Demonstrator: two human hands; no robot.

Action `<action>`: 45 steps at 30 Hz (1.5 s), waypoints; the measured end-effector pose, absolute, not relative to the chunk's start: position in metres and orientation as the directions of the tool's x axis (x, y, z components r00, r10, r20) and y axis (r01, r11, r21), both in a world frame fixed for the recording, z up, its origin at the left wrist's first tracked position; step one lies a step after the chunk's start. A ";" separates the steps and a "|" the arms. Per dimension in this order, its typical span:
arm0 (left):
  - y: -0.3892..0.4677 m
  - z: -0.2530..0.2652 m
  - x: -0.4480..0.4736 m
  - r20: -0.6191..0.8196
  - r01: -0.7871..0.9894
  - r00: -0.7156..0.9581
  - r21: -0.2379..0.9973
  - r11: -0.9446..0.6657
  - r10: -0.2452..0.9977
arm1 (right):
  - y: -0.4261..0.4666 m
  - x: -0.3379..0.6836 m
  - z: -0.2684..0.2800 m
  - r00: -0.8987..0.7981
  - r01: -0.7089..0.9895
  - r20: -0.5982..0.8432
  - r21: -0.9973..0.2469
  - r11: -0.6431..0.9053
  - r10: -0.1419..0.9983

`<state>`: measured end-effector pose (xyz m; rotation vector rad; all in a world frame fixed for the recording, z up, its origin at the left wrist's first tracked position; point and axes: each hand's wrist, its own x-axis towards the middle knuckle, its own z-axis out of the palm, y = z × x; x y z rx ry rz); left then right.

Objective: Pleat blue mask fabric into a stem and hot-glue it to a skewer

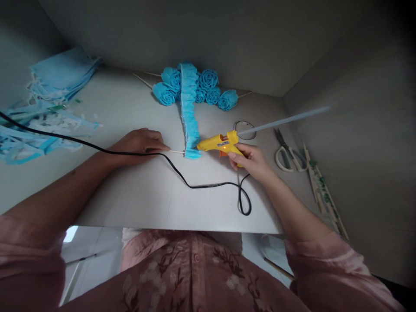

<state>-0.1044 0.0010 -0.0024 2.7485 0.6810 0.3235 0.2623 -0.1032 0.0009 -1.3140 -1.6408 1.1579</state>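
Observation:
My left hand [143, 145] pinches a thin pale stick [176, 151] that runs to the right. The stick's far end meets the lower end of a ruffled blue strip [188, 108], which stretches up across the table. My right hand [248, 160] is wrapped round the grip of a yellow glue gun [219, 142]. Its nozzle points left, touching or very close to the strip's lower end. From the back of the gun sticks out a long translucent glue stick [289, 120]. Several blue rolled flowers on sticks [209, 79] lie at the strip's upper end.
A black cord [208, 186] crosses the table below both hands and loops at the right. White-handled scissors [287, 158], a roll of tape [245, 129] and thin wooden sticks [321, 190] lie right. Blue face masks [65, 71] and cut scraps [48, 130] are at left.

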 end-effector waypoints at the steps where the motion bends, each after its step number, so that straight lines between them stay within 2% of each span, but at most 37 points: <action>1: 0.001 -0.002 -0.104 0.147 0.417 0.864 0.330 -0.847 0.482 | -0.103 0.262 0.000 -0.218 0.327 0.000 -0.942 0.073 0.976; 7: 0.001 -0.002 -0.105 0.143 0.417 0.866 0.323 -0.850 0.479 | -0.103 0.264 0.002 -0.201 0.398 -0.012 -0.915 0.070 0.980; 13: 0.001 -0.001 -0.105 0.146 0.411 0.867 0.330 -0.850 0.476 | -0.102 0.265 0.005 -0.138 0.317 0.037 -0.945 0.080 0.990; 19: 0.001 -0.001 -0.104 0.144 0.422 0.864 0.316 -0.850 0.483 | -0.101 0.259 0.003 -0.142 0.321 0.040 -0.944 0.084 0.989; 26: 0.002 -0.002 -0.106 0.140 0.415 0.864 0.347 -0.841 0.484 | -0.099 0.261 0.000 -0.115 0.409 -0.003 -0.912 0.044 0.993; 34: 0.002 -0.001 -0.107 0.103 0.420 0.869 0.364 -0.831 0.484 | -0.099 0.264 0.006 0.007 0.160 -0.041 -0.986 -0.041 0.999; 41: 0.004 -0.004 -0.109 0.092 0.419 0.874 0.354 -0.836 0.477 | -0.098 0.260 0.004 -0.012 0.089 -0.064 -0.994 -0.062 0.998; 45: 0.001 -0.001 -0.105 0.092 0.455 0.847 0.383 -0.804 0.523 | -0.097 0.261 0.004 -0.010 0.093 -0.060 -0.994 -0.059 0.998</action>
